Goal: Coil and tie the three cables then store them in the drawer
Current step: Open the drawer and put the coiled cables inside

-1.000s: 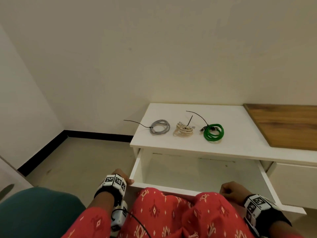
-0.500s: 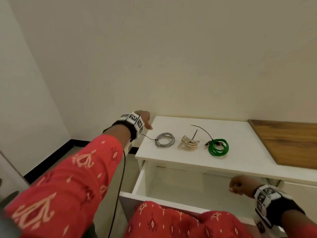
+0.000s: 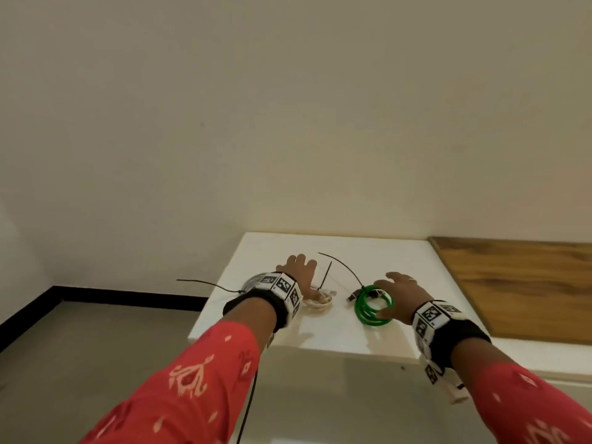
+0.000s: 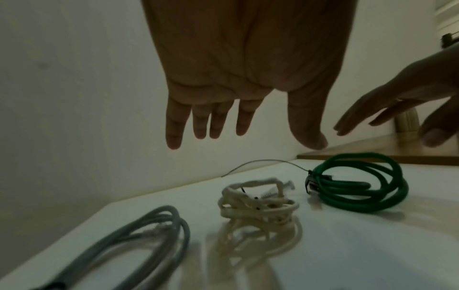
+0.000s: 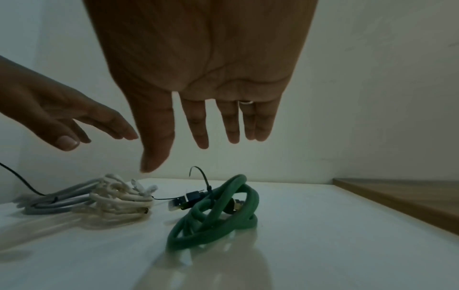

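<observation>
From the head view, both arms in red patterned sleeves (image 3: pixel 179 376) reach out over the glossy white cabinet top (image 3: pixel 323 328). The left hand (image 3: pixel 299 272) hangs palm down, fingers straight and slightly spread, above the coiled grey cable (image 3: pixel 251 281) and the bundled cream cable (image 3: pixel 318 303), which lie near the top's left edge. The right hand (image 3: pixel 400 294) is spread over the coiled green cable (image 3: pixel 373 307), thumb at the coil's near side; whether it touches cannot be told here. A thin black zip tie tail (image 3: pixel 341 267) arcs up from the green coil. A brown wooden panel (image 3: pixel 519 283) covers the top's right part. Both wrists wear black bands with white marker blocks (image 3: pixel 282 288).

In the left wrist view, the left hand (image 4: pixel 248 68) is clear of the surface, its fingers (image 4: pixel 175 125) straight and a little apart, holding nothing. Below it lie the grey cable (image 4: pixel 154 233) at the near left, the cream cable (image 4: pixel 258 206) in the middle, and the green cable (image 4: pixel 360 188) just beside it towards the wooden panel (image 4: pixel 372 151). The right hand (image 4: pixel 410 102) hovers above the green coil.

In the right wrist view, the right hand (image 5: pixel 201 62) hangs open above the green cable (image 5: pixel 218 213), fingers (image 5: pixel 198 125) straight, parted, not touching it; one finger bears a ring (image 5: pixel 244 102). The cream cable (image 5: pixel 119 200) and grey cable (image 5: pixel 54 204) lie touching to its left, under the left hand (image 5: pixel 62 113).
</observation>
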A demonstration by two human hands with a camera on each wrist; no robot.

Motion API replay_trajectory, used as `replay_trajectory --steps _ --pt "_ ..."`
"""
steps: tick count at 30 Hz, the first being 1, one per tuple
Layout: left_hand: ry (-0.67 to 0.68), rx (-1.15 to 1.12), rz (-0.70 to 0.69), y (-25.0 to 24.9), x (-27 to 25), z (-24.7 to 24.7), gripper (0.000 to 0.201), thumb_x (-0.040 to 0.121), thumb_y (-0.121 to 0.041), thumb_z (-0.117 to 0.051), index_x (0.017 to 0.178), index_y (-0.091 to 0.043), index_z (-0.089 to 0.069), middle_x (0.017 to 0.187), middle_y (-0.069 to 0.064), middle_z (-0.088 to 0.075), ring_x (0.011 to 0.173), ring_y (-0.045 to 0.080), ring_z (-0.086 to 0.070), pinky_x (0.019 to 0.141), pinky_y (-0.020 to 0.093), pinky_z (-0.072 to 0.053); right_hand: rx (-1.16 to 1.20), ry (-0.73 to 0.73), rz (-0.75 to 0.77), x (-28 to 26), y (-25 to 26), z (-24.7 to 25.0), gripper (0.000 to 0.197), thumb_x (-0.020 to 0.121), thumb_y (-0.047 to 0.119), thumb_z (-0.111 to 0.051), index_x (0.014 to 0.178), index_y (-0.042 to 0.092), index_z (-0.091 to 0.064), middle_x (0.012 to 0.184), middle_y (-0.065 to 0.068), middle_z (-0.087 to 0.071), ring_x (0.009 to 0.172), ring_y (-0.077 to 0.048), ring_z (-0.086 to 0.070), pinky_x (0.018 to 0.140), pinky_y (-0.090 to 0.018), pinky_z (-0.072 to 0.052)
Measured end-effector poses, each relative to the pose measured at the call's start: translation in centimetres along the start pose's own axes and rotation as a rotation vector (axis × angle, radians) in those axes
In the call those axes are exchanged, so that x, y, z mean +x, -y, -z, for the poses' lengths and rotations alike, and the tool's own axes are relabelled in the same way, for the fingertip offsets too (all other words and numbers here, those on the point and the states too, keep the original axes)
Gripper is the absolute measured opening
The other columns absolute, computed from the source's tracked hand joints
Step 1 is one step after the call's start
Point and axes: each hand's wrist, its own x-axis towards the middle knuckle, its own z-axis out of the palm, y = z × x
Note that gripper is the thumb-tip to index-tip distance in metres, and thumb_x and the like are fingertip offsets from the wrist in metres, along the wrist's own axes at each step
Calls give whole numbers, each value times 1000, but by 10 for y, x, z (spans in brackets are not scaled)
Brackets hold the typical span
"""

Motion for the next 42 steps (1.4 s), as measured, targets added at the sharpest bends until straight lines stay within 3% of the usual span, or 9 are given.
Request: replay_trajectory --steps 5,9,11,14,17,26,33,37,42 --pt "77 -28 40 -5 33 -30 97 73 -59 -62 145 -23 -8 156 13 4 144 33 1 113 56 -17 -34 54 -1 36 -1 -20 94 71 54 -67 145 34 -14 158 -7 1 145 -31 0 117 -42 -17" --pt "192 -55 22 -5 47 -45 106 69 -61 -64 145 -32 4 156 12 14 144 34 9 112 61 -10 -54 108 -6 55 -1 -35 104 64 64 -67 145 37 -9 158 -5 6 145 -31 1 116 -47 -21" --pt "224 -37 4 -4 50 -54 100 71 -60 -64 145 -33 -3 157 11 3 144 35 3 111 61 -17 -38 124 -12 60 0 -40 105 61 64 -69 144 38 -9 157 -4 3 144 -31 -3 112 -48 -26" --pt "177 -31 -29 -3 52 -61 76 75 -50 -64 139 -29 -29 144 10 -32 132 36 -28 104 50 -36 -70 103 -8 65 0 -43 104 61 63 -70 143 37 -11 152 -5 -17 136 -32 -25 102 -45 -39" --pt "133 -41 -49 -3 46 -62 56 78 -43 -61 127 -22 -43 129 10 -46 116 34 -43 97 44 -42 -79 76 -7 65 1 -43 98 65 57 -69 142 36 -13 140 -5 -33 124 -31 -38 92 -40 -45" --pt "143 25 -209 6 -41 -47 57 76 -39 -64 126 -20 -43 124 9 -47 110 31 -44 92 41 -44 50 49 124 0 17 -42 90 65 53 -68 140 34 -22 132 0 -40 117 -25 -44 90 -34 -47" --pt "383 197 -325 36 -118 -55 61 76 -42 -65 128 -22 -40 126 8 -45 111 28 -44 84 35 -39 -56 237 415 -57 61 -61 92 67 56 -67 142 31 -20 134 2 -38 116 -23 -43 93 -33 -44" --pt "518 218 -314 43 -119 -80 65 76 -43 -67 129 -17 -39 125 14 -46 110 34 -48 92 42 -44 -149 349 514 -54 87 -85 90 69 57 -66 141 26 -23 134 -3 -39 116 -25 -45 97 -37 -43" --pt "607 190 -187 47 -91 -110 70 73 -46 -69 129 -17 -38 126 16 -46 112 35 -47 93 44 -43 -197 447 456 -23 103 -116 85 70 55 -67 138 21 -29 131 -9 -42 115 -29 -46 95 -41 -46"
